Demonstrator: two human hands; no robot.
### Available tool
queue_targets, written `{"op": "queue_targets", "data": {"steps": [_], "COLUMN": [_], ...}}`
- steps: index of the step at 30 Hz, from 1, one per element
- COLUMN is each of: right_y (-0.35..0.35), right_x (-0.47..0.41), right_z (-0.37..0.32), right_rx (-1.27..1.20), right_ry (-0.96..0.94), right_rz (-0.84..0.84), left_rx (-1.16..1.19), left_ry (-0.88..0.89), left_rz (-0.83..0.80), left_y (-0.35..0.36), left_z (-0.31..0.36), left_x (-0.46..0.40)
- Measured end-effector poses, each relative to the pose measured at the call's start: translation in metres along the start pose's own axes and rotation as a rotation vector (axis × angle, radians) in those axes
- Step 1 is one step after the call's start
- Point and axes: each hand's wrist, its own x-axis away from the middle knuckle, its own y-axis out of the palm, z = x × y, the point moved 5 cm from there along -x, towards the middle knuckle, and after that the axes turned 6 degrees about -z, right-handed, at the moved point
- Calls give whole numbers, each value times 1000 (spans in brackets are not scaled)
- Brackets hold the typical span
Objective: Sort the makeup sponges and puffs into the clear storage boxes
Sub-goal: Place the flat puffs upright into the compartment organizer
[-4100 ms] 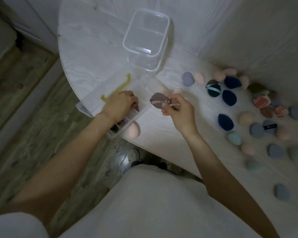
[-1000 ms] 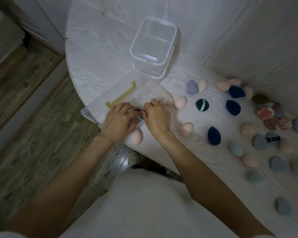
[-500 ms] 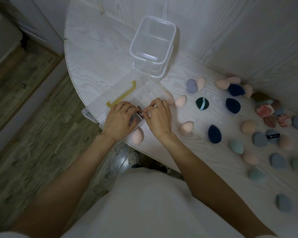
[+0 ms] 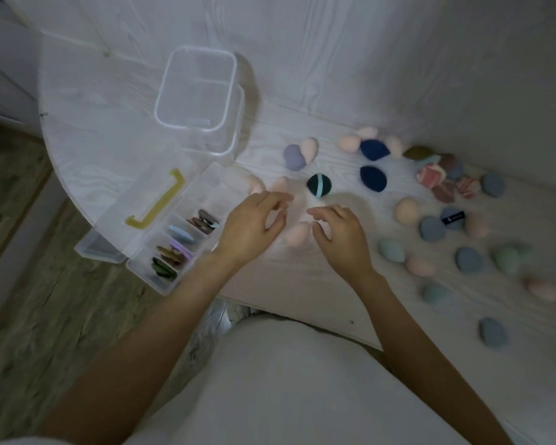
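Hovering over a peach sponge, the left hand and right hand hold nothing (fingers loosely spread); brown puffs stand in the compartmented box beside them.

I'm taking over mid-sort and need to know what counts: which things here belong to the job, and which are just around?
Part of the job:
- divided clear box, puffs already in its compartments
- square clear boxes, stacked
- loose sponges, e.g. peach sponge between left hand and right hand
- dark green puff
- navy puff

Just around:
- table
- wooden floor
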Motion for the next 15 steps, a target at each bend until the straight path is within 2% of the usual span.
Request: {"op": "queue_targets", "data": {"steps": [2,4,6,11,15], "right_y": [-19,-35,-48,-71,-74], "right_x": [14,28,40,54,45], "right_z": [34,65,95,159,199], "right_rx": [5,10,13,81,130], "right_ry": [93,183,294,492,581], "right_rz": [32,69,85,78,31], "left_rx": [33,-44,-131,-247,-175], "left_ry": [-45,-69,-94,-157,-244], "left_rz": [-132,-280,-355,-320,-279], "left_y": [32,66,92,118,117], "left_z": [7,9,11,9,0], "left_x": [-30,-57,-78,-104,-111]}}
